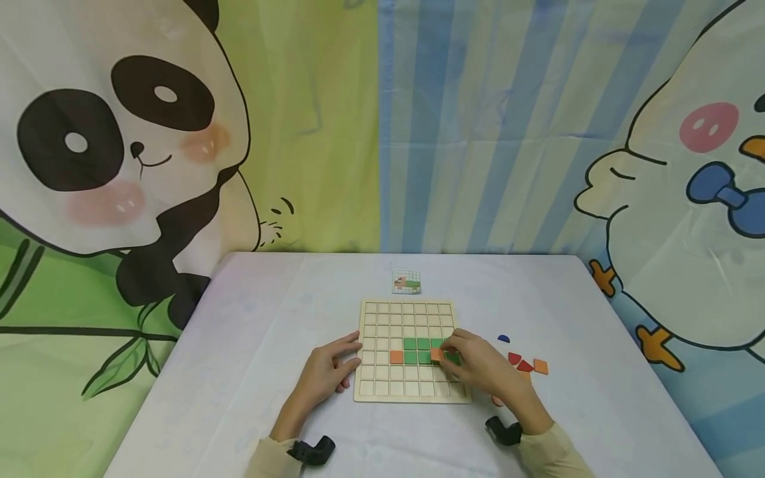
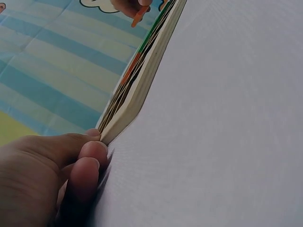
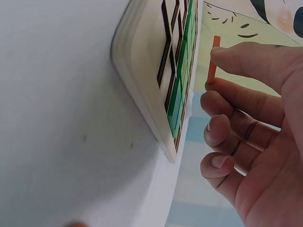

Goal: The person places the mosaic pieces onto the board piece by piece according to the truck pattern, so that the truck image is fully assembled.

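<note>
A pale wooden grid board [image 1: 376,388] lies flat on the table, with several green square tiles [image 1: 410,357] and an orange square tile [image 1: 396,357] in its middle rows. Thumb and index finger of my left hand [image 1: 319,378] rest at the board's left edge, its other fingers curled below. Over the right end of the green tiles, my right hand [image 1: 487,365] pinches another orange square tile [image 3: 214,61] between thumb and index finger. The right wrist view shows this tile edge-on and raised above the board, the remaining fingers loosely bent.
Behind the board lies a small picture card [image 1: 406,281] with a coloured grid pattern. To the right are a blue half-round piece [image 1: 504,338], red pieces [image 1: 524,366] and an orange square [image 1: 540,366]; the right hand and forearm partly cover other loose pieces.
</note>
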The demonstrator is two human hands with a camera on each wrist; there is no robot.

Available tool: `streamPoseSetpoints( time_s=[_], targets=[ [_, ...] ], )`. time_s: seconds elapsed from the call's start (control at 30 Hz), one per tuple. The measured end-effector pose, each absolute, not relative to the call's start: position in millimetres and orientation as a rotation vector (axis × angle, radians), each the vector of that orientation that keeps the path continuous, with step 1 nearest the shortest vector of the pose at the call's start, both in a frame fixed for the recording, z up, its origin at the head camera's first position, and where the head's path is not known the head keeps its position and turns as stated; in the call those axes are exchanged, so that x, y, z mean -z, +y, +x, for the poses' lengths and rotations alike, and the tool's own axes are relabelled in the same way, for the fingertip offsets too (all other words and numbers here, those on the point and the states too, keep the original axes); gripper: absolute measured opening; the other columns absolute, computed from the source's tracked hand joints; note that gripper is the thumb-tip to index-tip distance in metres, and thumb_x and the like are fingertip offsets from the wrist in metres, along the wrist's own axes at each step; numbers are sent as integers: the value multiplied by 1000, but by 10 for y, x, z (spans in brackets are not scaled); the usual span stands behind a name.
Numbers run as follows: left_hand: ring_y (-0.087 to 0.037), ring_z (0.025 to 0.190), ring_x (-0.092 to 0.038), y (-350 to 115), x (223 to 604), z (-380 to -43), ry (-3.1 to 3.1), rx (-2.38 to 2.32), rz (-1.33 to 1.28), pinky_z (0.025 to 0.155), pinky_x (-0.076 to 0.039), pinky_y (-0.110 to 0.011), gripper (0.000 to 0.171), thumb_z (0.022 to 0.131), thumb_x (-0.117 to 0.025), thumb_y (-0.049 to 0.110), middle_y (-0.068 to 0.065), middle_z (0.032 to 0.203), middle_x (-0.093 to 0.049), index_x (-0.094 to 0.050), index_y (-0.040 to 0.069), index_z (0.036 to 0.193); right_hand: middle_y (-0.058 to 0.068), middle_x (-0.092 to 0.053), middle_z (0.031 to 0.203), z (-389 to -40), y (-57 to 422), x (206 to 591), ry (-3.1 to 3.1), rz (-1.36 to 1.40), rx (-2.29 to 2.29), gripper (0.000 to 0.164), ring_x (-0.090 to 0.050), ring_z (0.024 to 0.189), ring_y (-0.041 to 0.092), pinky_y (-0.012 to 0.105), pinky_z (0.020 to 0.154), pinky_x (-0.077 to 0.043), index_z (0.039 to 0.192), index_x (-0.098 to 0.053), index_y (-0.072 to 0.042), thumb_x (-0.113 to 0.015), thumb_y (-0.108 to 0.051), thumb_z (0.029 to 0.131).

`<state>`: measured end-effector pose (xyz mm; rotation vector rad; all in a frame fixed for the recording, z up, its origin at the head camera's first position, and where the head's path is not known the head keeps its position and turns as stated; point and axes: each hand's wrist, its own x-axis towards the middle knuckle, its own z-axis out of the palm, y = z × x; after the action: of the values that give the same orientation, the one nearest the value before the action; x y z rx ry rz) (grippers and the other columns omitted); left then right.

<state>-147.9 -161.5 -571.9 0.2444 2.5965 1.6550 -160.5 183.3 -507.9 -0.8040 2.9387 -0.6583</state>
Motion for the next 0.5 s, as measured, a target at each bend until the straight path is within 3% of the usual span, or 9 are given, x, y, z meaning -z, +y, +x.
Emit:
streamPoseSetpoints(
  time_s=[0.5],
  targets=[
    [-7,41,-57,-1619,5742,-1475,2606,-1669,294,38,-50,-26,37,95,-78,8,-3,156,-61,-74,8,133,-5,-69,101,-1629,1506,5094,2897,-885,666,16,-60,82,9,23,73,-55,109,-77,-15,-79,-25,97]
  ],
)
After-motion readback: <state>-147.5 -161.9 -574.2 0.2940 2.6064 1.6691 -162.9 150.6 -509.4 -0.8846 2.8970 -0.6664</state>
